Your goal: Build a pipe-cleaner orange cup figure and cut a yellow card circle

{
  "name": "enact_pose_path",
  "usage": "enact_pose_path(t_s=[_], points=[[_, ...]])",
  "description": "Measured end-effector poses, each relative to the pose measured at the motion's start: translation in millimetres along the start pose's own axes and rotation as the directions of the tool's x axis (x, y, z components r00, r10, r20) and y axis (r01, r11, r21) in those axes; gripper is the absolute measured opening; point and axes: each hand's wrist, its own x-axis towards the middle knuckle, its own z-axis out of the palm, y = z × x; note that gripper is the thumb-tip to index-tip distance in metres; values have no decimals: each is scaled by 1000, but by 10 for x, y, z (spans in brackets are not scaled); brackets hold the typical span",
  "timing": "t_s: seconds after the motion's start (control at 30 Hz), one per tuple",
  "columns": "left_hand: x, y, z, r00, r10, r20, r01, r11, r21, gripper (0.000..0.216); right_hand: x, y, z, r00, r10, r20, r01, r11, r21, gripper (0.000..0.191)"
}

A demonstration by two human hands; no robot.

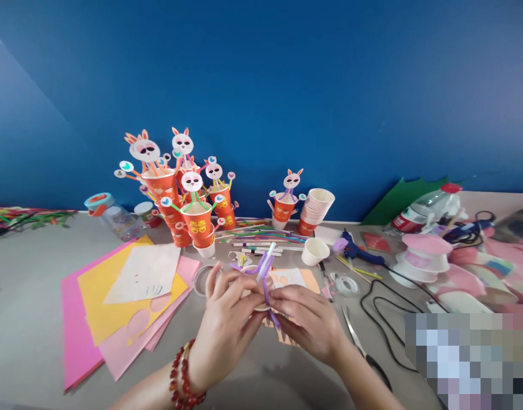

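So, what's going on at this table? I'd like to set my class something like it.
A person's left grip and right grip are closed together around purple strips, partly hidden from view. Behind, several rabbit-faced cups stand to the left; a single rabbit cup stands beside a stack of paper cups. Scissors and a glue gun lie to the right, neither in use.

Bracelet (186, 373), 2 strands: round, glossy, dark-red beads (174, 373) with gold-toned accents (185, 352), worn on left wrist (202, 364). Right wrist (340, 353) and both forearms (144, 393): bare.
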Motion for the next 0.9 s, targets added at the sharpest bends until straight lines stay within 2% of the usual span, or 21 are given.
enact_pose_path(t_s=[0.23,0.4,0.53,0.73,0.9], points=[[2,10,11,997,43,-64,-44,999,-15,14,-8,3,-14,999,33,-11,-33,999,31,16],[9,-1,-2,996,70,-52,-71,997,-7,16,-15,20,-6,995,95,28,-96,994,52,12],[13,-8,-19,996,85,-37,-85,996,-8,16,5,23,-15,996,85,30,-88,992,88,10],[6,-19,14,996,65,-65,-68,996,-57,13,44,0,-43,985,162,57,-169,971,171,7],[7,-13,11,997,62,-52,-65,996,-60,15,67,-30,-65,977,197,78,-208,964,166,1]])
